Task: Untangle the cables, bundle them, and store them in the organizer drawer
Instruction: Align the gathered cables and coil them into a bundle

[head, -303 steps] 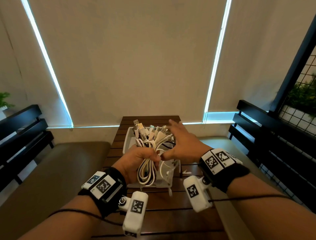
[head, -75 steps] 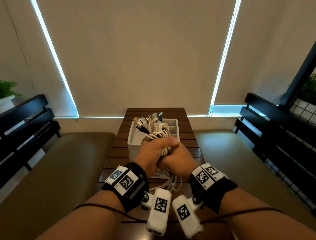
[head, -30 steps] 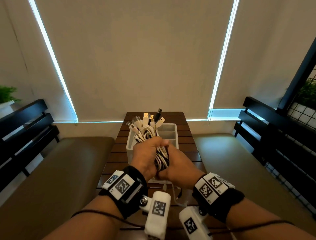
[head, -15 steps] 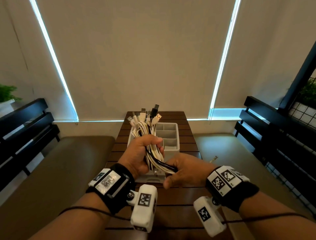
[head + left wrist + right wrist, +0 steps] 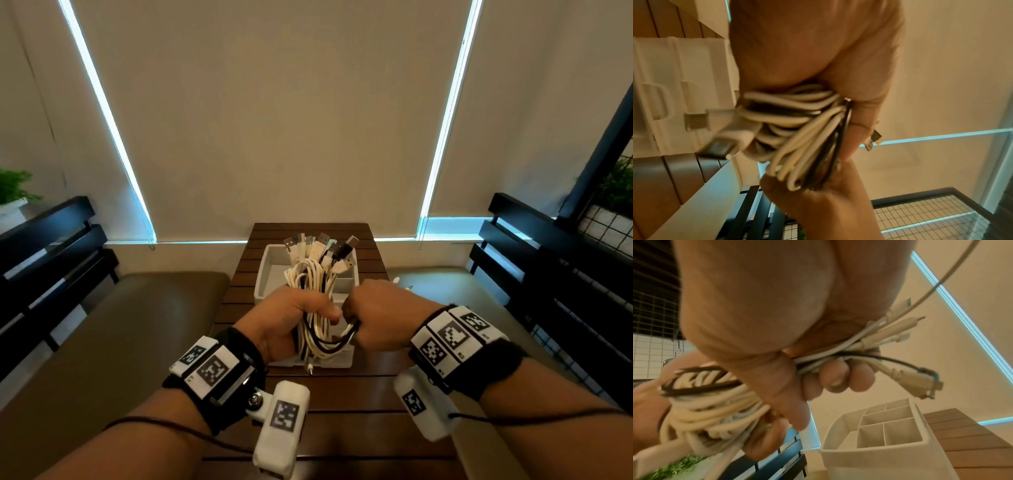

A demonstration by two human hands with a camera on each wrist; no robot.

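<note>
A coiled bundle of white and black cables (image 5: 310, 274) stands upright in my left hand (image 5: 301, 308), which grips its middle above the white organizer drawer (image 5: 265, 274). USB plugs (image 5: 322, 245) fan out at the top. My right hand (image 5: 371, 310) is fisted just right of the bundle and grips the loose cable tails (image 5: 337, 342), which loop from the bundle's lower end. In the right wrist view the tails (image 5: 849, 345) pass through my right hand's (image 5: 756, 296) fist, small plugs (image 5: 920, 379) poking out. The left wrist view shows the bundle (image 5: 797, 116) under my left hand (image 5: 807, 48).
The organizer stands on a narrow dark wooden slat table (image 5: 346, 397), its small compartments (image 5: 890, 426) empty on the right. Brown cushioned benches (image 5: 113, 329) flank the table, with black slatted backs (image 5: 548, 260). Closed blinds fill the wall behind.
My right hand has lifted slightly with the cable tails and now sits level with the left hand. The left hand keeps its grip on the bundle.
</note>
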